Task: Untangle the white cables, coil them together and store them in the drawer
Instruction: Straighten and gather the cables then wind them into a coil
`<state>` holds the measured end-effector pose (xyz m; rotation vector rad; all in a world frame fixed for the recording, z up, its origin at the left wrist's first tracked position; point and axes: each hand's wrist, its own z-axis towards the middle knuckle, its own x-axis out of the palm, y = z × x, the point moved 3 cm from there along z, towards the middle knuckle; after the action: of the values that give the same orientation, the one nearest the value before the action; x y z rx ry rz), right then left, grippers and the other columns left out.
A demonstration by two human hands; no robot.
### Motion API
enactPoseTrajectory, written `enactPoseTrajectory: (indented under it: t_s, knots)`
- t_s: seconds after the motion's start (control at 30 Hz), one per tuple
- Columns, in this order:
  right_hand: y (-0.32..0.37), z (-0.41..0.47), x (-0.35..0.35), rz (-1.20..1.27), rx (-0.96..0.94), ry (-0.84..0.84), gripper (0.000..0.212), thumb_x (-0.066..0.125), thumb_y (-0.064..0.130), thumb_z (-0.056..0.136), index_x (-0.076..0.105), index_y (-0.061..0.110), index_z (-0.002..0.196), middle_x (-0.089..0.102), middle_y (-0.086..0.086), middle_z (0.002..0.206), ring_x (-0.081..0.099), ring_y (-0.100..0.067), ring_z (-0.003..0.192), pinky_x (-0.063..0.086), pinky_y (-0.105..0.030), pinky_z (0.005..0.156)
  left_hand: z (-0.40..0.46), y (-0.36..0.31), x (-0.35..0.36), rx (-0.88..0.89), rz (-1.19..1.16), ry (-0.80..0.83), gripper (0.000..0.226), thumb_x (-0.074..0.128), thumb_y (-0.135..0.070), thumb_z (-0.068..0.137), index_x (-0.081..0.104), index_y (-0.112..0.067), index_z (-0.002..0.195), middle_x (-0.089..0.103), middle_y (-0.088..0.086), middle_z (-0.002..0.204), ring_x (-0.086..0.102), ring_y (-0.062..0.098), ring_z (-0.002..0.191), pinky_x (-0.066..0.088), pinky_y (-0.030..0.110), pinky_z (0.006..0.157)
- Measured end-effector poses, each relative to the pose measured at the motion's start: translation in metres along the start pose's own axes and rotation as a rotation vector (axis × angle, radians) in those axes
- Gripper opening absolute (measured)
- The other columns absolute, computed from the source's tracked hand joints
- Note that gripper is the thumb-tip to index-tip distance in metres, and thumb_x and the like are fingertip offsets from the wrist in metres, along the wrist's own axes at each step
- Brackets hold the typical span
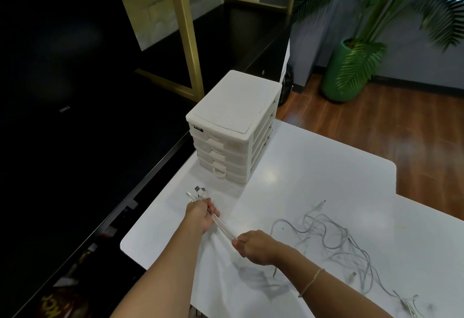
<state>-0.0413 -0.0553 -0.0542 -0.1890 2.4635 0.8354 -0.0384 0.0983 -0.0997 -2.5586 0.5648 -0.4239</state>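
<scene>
Several white cables point(224, 230) run as one taut bundle between my two hands above the white table point(301, 182). My left hand point(202, 214) grips the bundle just behind its USB plugs point(197, 191), which stick out toward the drawer unit. My right hand point(253, 246) grips the same bundle lower down. The loose tails point(334, 240) of the cables lie in tangled loops on the table to the right. A white drawer unit point(233, 127) with several shut drawers stands at the table's far left.
A dark monitor point(65, 87) and black shelving fill the left side. A potted palm in a green vase point(344, 76) stands on the wooden floor beyond the table. The table's left edge point(150, 207) is close to my left hand.
</scene>
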Motion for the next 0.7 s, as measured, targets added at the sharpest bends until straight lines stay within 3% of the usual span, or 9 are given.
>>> enactPoseTrajectory:
  t_s: [0.1,0.17,0.23,0.33,0.5,0.63,0.7]
  knots:
    - [0.0024,-0.0015,-0.0008,-0.068,-0.029,0.015,0.037,0.023,0.019,0.104,0.054,0.000,0.096,0.058,-0.020,0.105,0.051,-0.035,0.103,0.040,-0.037,0.084,-0.0008,-0.0021,0.0007,0.000,0.024,-0.005,0.037,0.021,-0.001,0.100,0.038,-0.008,0.068,0.029,0.005,0.055,0.020,0.008,0.021,0.024,0.009,0.034]
    - [0.0026,-0.0016,0.0013,-0.063,-0.027,0.014,0.030,0.023,0.019,0.104,0.044,0.008,0.085,0.058,-0.020,0.103,0.050,-0.034,0.102,0.040,-0.036,0.082,-0.0020,-0.0027,-0.0006,-0.003,0.037,-0.001,0.037,0.026,-0.008,0.102,0.035,-0.010,0.066,0.028,0.001,0.042,0.016,0.007,0.021,0.018,0.007,0.034]
    - [0.0015,-0.0022,0.0026,0.013,0.001,0.011,0.023,0.021,0.014,0.104,0.038,0.009,0.090,0.055,-0.026,0.114,0.050,-0.037,0.107,0.038,-0.041,0.088,-0.0026,-0.0026,-0.0014,-0.008,0.048,0.028,0.037,0.035,-0.014,0.102,0.034,-0.011,0.065,0.023,-0.004,0.033,0.015,0.007,0.022,0.016,0.009,0.033]
    - [0.0008,-0.0019,0.0034,-0.019,0.008,0.010,0.033,0.021,0.017,0.104,0.050,0.003,0.100,0.054,-0.027,0.119,0.050,-0.036,0.106,0.037,-0.040,0.091,-0.0020,-0.0027,-0.0018,-0.006,0.080,0.055,0.031,0.046,-0.012,0.098,0.039,-0.011,0.068,0.022,-0.004,0.036,0.016,0.007,0.023,0.017,0.011,0.033]
    - [0.0042,-0.0031,0.0049,-0.108,-0.045,0.040,0.035,0.020,0.019,0.105,0.050,0.003,0.100,0.054,-0.027,0.118,0.050,-0.034,0.102,0.037,-0.039,0.092,-0.0042,-0.0027,-0.0045,0.027,0.098,-0.002,0.030,0.044,-0.013,0.099,0.040,-0.010,0.069,0.021,0.000,0.056,0.016,0.006,0.022,0.017,0.008,0.032]
    - [-0.0005,-0.0022,0.0056,-0.051,0.000,0.031,0.038,0.020,0.019,0.105,0.050,-0.003,0.114,0.053,-0.029,0.117,0.050,-0.038,0.105,0.038,-0.041,0.091,-0.0038,-0.0042,-0.0059,-0.009,0.059,-0.016,0.037,0.042,-0.018,0.101,0.034,-0.012,0.065,0.021,-0.001,0.052,0.014,0.006,0.022,0.014,0.008,0.031]
    - [0.0012,-0.0038,0.0039,-0.027,0.015,0.044,0.039,0.020,0.020,0.105,0.050,-0.003,0.117,0.053,-0.029,0.118,0.049,-0.036,0.102,0.039,-0.040,0.091,-0.0021,-0.0026,-0.0074,-0.052,0.013,-0.019,0.039,0.038,-0.015,0.101,0.032,-0.013,0.063,0.022,-0.002,0.039,0.014,0.007,0.020,0.012,0.008,0.029]
